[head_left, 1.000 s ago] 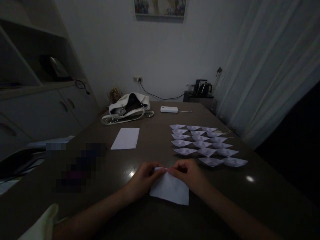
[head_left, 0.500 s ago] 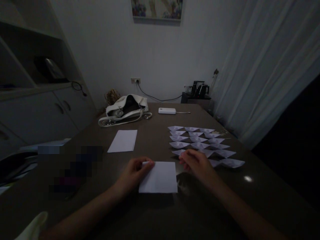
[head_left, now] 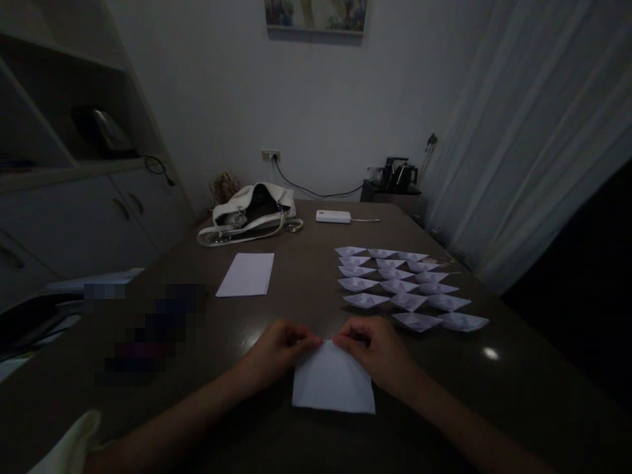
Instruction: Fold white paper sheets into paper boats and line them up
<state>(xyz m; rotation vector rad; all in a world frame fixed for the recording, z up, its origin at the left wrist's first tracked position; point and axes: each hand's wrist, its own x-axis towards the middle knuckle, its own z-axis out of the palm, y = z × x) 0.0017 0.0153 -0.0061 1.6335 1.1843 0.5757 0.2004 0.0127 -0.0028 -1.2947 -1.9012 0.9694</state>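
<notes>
While both hands are brought close together at its far edge, a small white sheet (head_left: 334, 385) is held low over the near part of the table (head_left: 301, 276), its corners there pinched between thumb and fingers by the left hand (head_left: 284, 349) and the right hand (head_left: 378, 349). Only a narrow gap is left between the fingertips, and the sheet's near edge is left free, turned toward the person. Beyond the right hand, rows of folded paper boats (head_left: 397, 288) are set close together, the nearest just past the knuckles, so less room is left on that side. Beyond the left hand, a strip of tabletop is left before a stack of paper (head_left: 245, 274), and a pixelated patch (head_left: 153, 332) is seen farther left, its contents hidden. Farther out, a white handbag (head_left: 254, 210) is seen with its mouth gaping; what is held in its dark inside cannot be told. To its right, a white device (head_left: 333, 216) with a short cord is placed near the far table edge. At far left, a dark appliance (head_left: 106, 133) is housed in an open shelf compartment (head_left: 101, 85).
</notes>
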